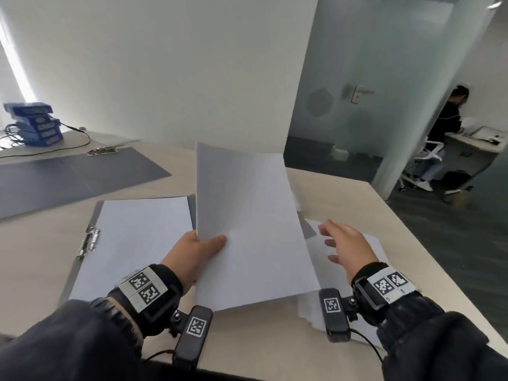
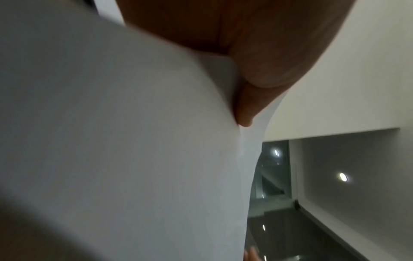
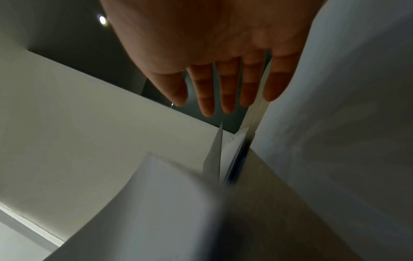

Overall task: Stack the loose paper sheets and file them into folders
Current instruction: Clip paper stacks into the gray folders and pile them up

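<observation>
My left hand (image 1: 202, 243) pinches the left edge of a white paper sheet (image 1: 247, 224), thumb on top, and holds it tilted up above the table. In the left wrist view the thumb (image 2: 245, 106) presses on that sheet (image 2: 111, 141). An open grey folder (image 1: 94, 215) lies at the left with a white sheet (image 1: 137, 237) on it and a metal clip (image 1: 89, 240) at its left edge. My right hand (image 1: 341, 243) hovers with straight spread fingers (image 3: 225, 91) over a pile of loose sheets (image 1: 365, 243) at the right, holding nothing.
A second open dark folder (image 1: 68, 177) with a clip lies at the back left. Blue boxes (image 1: 35, 123) and a black cable (image 1: 74, 133) sit in the far left corner. The table's right edge (image 1: 428, 243) drops to dark floor. A person (image 1: 445, 125) sits beyond a glass door.
</observation>
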Motion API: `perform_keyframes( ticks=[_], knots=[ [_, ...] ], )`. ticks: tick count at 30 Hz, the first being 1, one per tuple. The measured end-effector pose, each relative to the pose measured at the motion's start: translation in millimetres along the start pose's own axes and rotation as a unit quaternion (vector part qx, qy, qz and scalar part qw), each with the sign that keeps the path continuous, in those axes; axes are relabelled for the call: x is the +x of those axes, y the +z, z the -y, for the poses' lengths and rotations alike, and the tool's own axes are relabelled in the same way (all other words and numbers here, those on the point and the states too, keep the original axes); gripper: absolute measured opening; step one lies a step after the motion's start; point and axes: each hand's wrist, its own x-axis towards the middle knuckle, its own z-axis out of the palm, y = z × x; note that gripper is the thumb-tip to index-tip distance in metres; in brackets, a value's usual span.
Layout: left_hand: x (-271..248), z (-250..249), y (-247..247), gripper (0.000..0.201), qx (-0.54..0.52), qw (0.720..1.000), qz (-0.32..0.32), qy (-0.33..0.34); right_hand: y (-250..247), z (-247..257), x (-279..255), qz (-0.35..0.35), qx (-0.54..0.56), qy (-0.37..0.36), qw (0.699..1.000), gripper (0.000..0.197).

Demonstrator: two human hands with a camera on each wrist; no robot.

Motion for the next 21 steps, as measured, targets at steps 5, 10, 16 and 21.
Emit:
perform_keyframes(
  ticks=[5,10,16,21],
  knots=[
    [-3.6,-3.5,-58.3,0.021,-0.047,0.993,-0.104,-0.030,34.9,4.8,39.9,0.039,-0.097,-0.006,0.995,0.033],
    [-15.4,-2.7,-97.7,0.025,-0.068,0.986,-0.148,-0.043,65.9,12.1,53.4,0.041,-0.098,0.000,0.994,0.051],
    [-23.8,-2.2,-120.6,0.020,-0.087,0.981,-0.167,-0.052,99.4,21.0,31.0,0.146,-0.113,0.020,0.983,0.061],
    [-24.7,-2.7,-121.7,0.027,-0.098,0.980,-0.162,-0.057,116.0,22.5,-1.9,0.262,-0.163,0.016,0.951,0.064]
  ],
)
